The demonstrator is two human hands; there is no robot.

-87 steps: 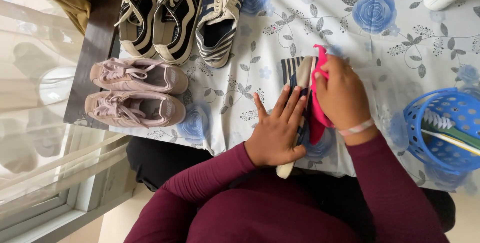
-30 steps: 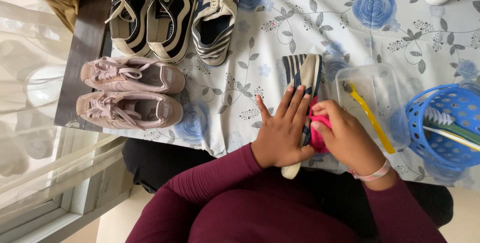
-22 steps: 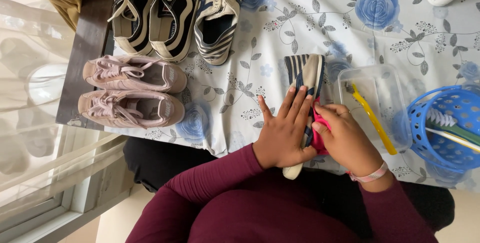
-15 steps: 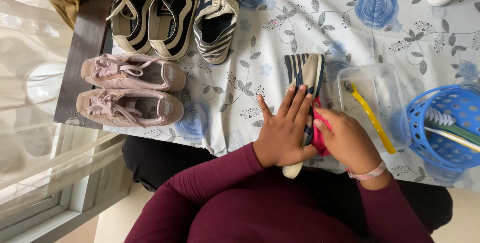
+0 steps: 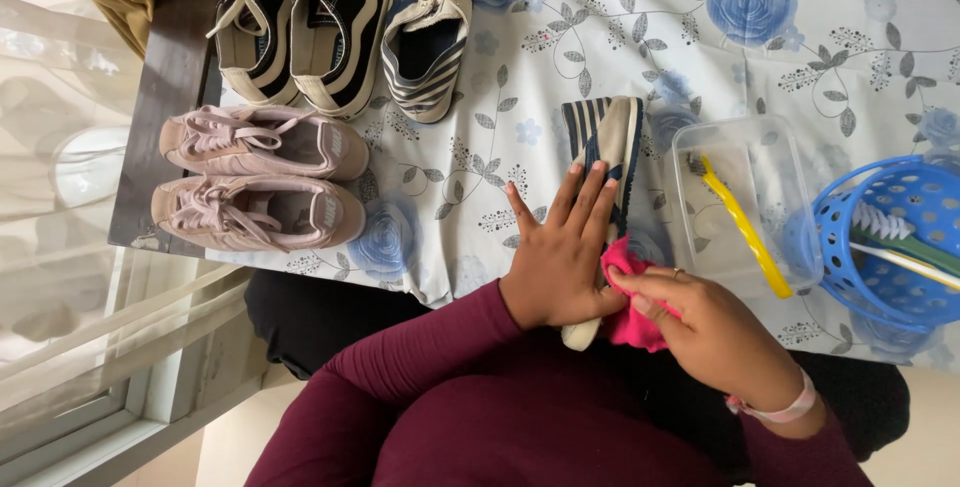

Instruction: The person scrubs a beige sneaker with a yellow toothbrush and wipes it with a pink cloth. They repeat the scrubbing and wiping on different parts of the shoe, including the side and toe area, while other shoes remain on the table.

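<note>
A striped navy-and-white canvas sneaker [image 5: 608,147] is seen lying on its side on a white tablecloth printed with blue roses [image 5: 560,37], pinned down by the left hand [image 5: 560,257], whose fingers are spread flat along its upper. Just beside that hand, at the shoe's heel end, a bright pink cloth [image 5: 628,299] is pinched between the thumb and fingertips of the right hand [image 5: 715,332] and pressed against the sneaker's pale sole edge. Just beyond the right hand, a clear plastic rectangular tub [image 5: 785,187] is set, with a yellow-handled brush [image 5: 742,222] laid diagonally inside it; further out on that side, a blue perforated plastic basket [image 5: 850,267] holds more brushes (their details are too small to tell). Well away from the left hand, a pair of dusty pink lace-up trainers [image 5: 255,182] is placed side by side, and further up from them a pair of black-and-white lace-up skate shoes [image 5: 300,22] and one cream striped sneaker [image 5: 430,32] are lined up.
</note>
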